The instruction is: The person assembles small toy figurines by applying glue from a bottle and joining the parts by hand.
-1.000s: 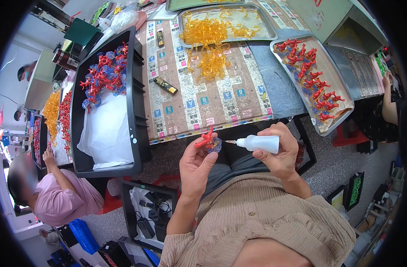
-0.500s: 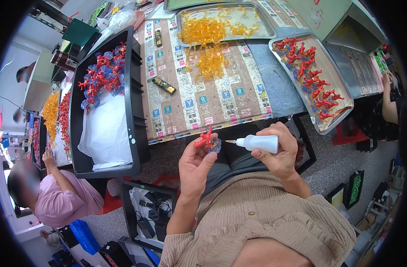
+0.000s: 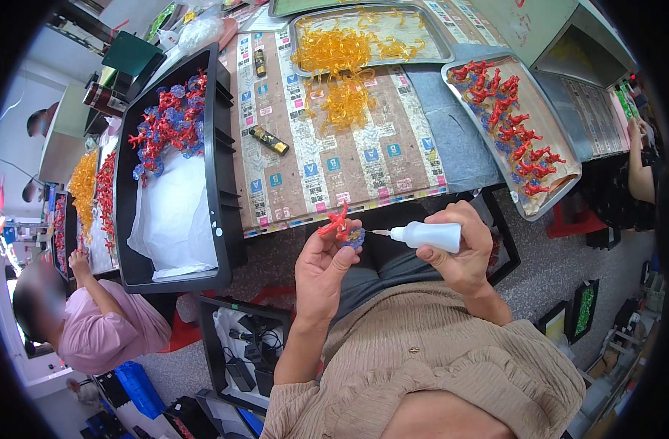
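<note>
Between the thumb and fingers of my left hand point(image 3: 321, 269) is a small plastic figurine point(image 3: 341, 224), red above with a translucent blue base point(image 3: 354, 238). My right hand point(image 3: 462, 249) grips a white squeeze bottle point(image 3: 431, 235) lying sideways, its thin nozzle point(image 3: 379, 232) pointing left at the blue base. The tip is close beside the base; whether they touch I cannot tell. Both hands are over my lap, just off the table's near edge.
A black crate point(image 3: 219, 186) with similar red and blue figurines stands at left. A metal tray point(image 3: 550, 201) of figurines is at right. Yellow translucent pieces point(image 3: 347, 102) spill from another tray point(image 3: 451, 53). Two small black tubes point(image 3: 268, 140) lie on the table. A person in pink point(image 3: 107, 329) sits at left.
My right hand and the bottle have shifted slightly right. The figurine has tilted a little in my left fingers, and my left hand has moved slightly.
</note>
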{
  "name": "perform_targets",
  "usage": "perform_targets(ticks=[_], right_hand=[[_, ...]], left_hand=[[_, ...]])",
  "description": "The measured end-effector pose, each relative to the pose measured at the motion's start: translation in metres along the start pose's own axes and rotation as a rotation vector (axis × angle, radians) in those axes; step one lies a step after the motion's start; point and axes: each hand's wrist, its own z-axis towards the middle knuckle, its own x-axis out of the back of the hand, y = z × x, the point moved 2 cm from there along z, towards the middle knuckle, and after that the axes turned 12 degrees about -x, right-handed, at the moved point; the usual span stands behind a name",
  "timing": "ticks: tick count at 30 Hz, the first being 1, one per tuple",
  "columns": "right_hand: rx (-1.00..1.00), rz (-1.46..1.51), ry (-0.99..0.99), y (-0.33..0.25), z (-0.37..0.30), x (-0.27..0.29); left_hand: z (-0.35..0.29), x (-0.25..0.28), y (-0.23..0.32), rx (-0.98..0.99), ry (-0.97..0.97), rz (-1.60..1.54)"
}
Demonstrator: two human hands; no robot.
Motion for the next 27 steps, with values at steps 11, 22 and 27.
perform_targets(ticks=[11, 22, 27], right_hand=[[-0.004, 0.069, 0.023, -0.002, -0.002, -0.005], [-0.005, 0.02, -0.007, -0.003, -0.002, -0.007], [0.02, -0.003, -0.015, -0.005, -0.002, -0.006]], left_hand=[[-0.005, -0.002, -0.01, 0.164, 0.041, -0.183], [-0.004, -0.003, -0.009, 0.158, 0.016, -0.178], [-0.004, -0.003, -0.009, 0.144, 0.029, -0.135]])
